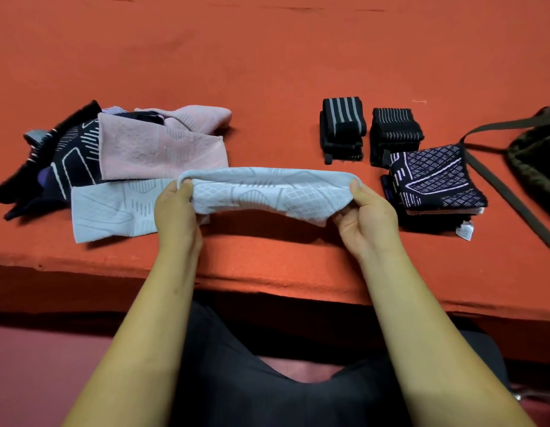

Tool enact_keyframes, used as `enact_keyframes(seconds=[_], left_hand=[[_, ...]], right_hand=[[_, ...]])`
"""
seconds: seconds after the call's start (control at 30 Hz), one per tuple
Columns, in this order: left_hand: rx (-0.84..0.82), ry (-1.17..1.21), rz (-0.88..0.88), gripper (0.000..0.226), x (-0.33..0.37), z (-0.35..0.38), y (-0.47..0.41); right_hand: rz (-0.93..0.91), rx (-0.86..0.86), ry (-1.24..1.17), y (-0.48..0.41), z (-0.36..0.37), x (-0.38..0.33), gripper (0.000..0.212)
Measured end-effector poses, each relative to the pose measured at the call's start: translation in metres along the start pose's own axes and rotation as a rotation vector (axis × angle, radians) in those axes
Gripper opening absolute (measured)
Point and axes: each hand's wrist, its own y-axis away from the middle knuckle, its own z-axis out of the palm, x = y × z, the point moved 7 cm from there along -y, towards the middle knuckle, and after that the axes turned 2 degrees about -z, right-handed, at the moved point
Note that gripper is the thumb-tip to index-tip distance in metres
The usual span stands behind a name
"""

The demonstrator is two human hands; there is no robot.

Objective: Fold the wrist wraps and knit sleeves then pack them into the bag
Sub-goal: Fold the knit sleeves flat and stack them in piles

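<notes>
Orange worktop (267, 57): your left grip (175, 211) and right grip (364, 217) pinch the pale blue knit sleeve (267, 189), near centre. Folded right: black striped wrist wraps (343, 127), dark patterned sleeves (434, 177). Loose sleeve pile (82, 158) left; olive bag (538, 161) awaits.

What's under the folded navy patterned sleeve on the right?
The navy sleeve tops a stack: a thin pale layer, then dark folded fabric with a white tag. It covers the rest, so the count of pieces is unclear.
</notes>
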Motion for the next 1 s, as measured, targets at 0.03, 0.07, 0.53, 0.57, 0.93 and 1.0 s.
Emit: enact_keyframes(seconds=[0.03, 0.07, 0.53, 0.57, 0.93, 1.0], left_hand=[[-0.023, -0.057, 0.012, 0.028, 0.000, 0.006, 0.004], [-0.053, -0.102, 0.021, 0.028, 0.000, 0.012, 0.009], [-0.217, 0.386, -0.135, 0.028, -0.030, 0.003, 0.008], [-0.249, 0.442, -0.157, 0.026, -0.030, 0.006, 0.009], [-0.495, 0.455, -0.417, 0.070, -0.035, 0.020, 0.042], [-0.495, 0.384, -0.390, 0.071, -0.035, 0.018, 0.042]], right_hand=[[0.039, -0.014, -0.001, 0.003, 0.006, 0.006, 0.020], [0.077, -0.042, 0.029, 0.007, 0.012, 0.012, 0.026], [-0.429, -0.006, 0.628, 0.008, -0.004, -0.023, 0.016], [-0.410, -0.026, 0.597, 0.008, -0.001, -0.025, 0.021], [0.087, -0.094, 0.203, 0.016, -0.010, 0.008, 0.025], [0.064, -0.099, 0.304, 0.017, -0.012, 0.006, 0.028]])
